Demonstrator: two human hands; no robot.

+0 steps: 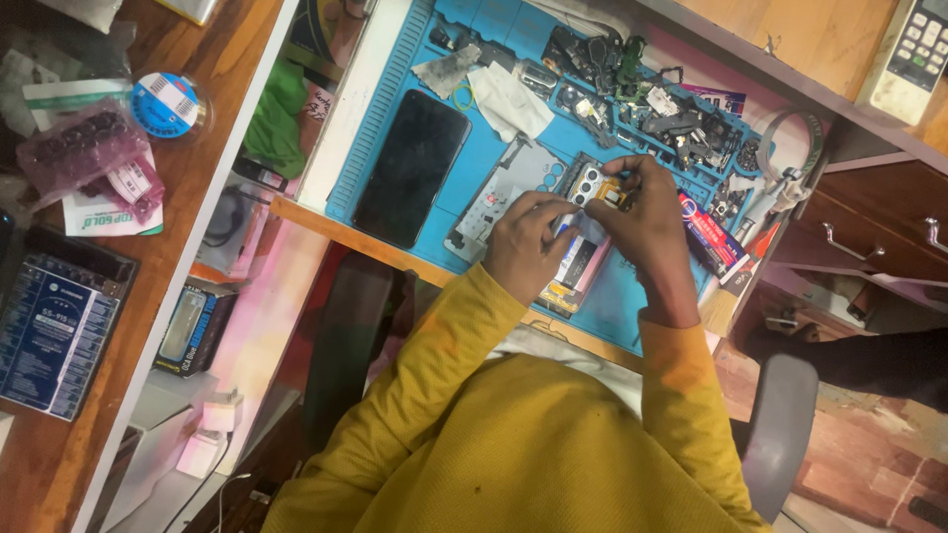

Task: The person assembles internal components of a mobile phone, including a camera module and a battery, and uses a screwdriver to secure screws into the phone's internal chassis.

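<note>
Cluttered with parts, a blue work mat point(464, 197) covers the tabletop point(296, 212). Both hands meet over an opened phone body point(578, 262) lying on the mat: the left hand point(523, 247) presses on it with fingers curled, and the right hand point(647, 222) pinches a small yellow-edged part point(610, 194) at the phone's camera end. Just left lies a dark phone screen point(413, 168), with white cloths point(509, 99) beyond. Compartments point(671, 123) along the mat's far edge hold small black parts. A wooden shelf point(128, 286) stands on the left.
</note>
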